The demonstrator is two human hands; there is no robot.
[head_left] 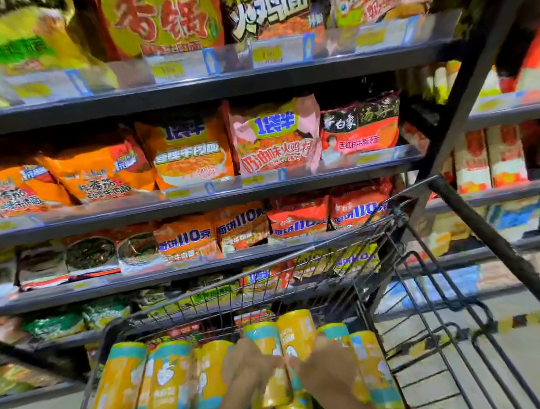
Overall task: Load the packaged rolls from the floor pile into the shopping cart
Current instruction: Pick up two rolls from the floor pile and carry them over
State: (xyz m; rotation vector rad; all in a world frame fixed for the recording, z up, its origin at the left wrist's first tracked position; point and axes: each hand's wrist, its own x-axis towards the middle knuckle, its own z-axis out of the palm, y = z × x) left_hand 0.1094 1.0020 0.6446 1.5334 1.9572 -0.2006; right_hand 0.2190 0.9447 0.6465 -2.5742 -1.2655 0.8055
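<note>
Several yellow-and-teal packaged rolls lie side by side in the black wire shopping cart at the bottom centre. My left hand and my right hand are both down on the rolls in the middle of the cart, either side of one upright-pointing roll. The fingers are blurred, so their hold on the packs is unclear. The floor pile is out of sight.
Dark shelves stacked with instant noodle packets stand right behind the cart. The cart's folded child-seat frame sticks out on the right. Pale floor with a yellow-black hazard stripe shows at the lower right.
</note>
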